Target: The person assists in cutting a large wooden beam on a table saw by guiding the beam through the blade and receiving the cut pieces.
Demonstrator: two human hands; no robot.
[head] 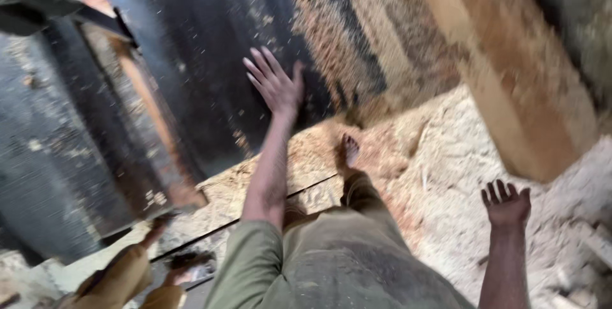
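Head view was motion-blurred, tilted steeply down.

Left hand [275,82]: arm stretched forward, fingers spread and apart, palm toward a broad dark, sawdust-flecked flat surface [210,60]. It read as touching or just off the surface; the blur did not settle which. Nothing was gripped. Judgement: the flat, splayed palm fit a bracing or steadying posture better than a grasp.

Right hand [507,204]: low at the right, fingers fanned open, empty, over a pale heap of sawdust and wood shavings [446,175]. No contact with anything was visible. It probably hung out to the side for balance.

The dark surface filled the upper centre. Its right part was coated with a tan sawdust band [344,35], where chips looked to have collected. A thick pale-brown squared timber beam [510,73] ran diagonally at the upper right, its lower end near the sawdust heap and well apart from the right hand.

The person's bare foot [349,151] stood forward on the sawdust-covered floor, near the lower edge of the dark surface, below the left hand. Olive-green trousers [344,258] and a matching sleeve filled the bottom centre.

At the left, a dark ribbed metal machine body [57,156] with a rusty orange-brown edge strip [153,117] sat beside the dark surface.

At the bottom left was a second person in a tan sleeve [121,277], with hands low near the floor; what they held could not be made out.
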